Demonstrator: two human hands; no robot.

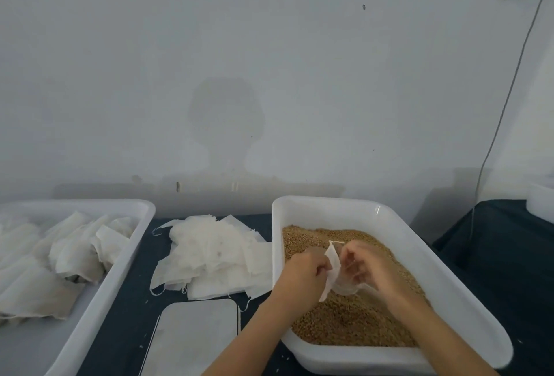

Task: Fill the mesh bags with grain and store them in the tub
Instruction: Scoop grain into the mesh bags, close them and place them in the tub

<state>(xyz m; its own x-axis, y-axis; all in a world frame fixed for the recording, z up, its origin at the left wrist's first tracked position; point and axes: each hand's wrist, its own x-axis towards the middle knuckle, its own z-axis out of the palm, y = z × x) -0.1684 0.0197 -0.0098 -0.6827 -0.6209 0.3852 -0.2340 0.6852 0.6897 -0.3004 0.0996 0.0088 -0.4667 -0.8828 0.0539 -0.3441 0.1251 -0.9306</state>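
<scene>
Head view, largest first: grain tub point(449, 279) lies beneath the grip; storage tub point(132, 258) with filled bags point(45, 273) sits well left of it. Empty bag pile point(215, 255) lies just left. Left hand point(302, 273) and right hand point(368, 267) each pinch the mesh bag point(334, 267) over the grain point(353, 321). Bag: light, limp; take hold at the mouth edges.

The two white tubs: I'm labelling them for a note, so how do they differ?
The right tub holds loose brown grain; the left tub holds filled mesh bags. Both hands, left hand and right hand, work a mesh bag over the right tub; none touch the left. Both are white, rectangular, on the dark table.
</scene>
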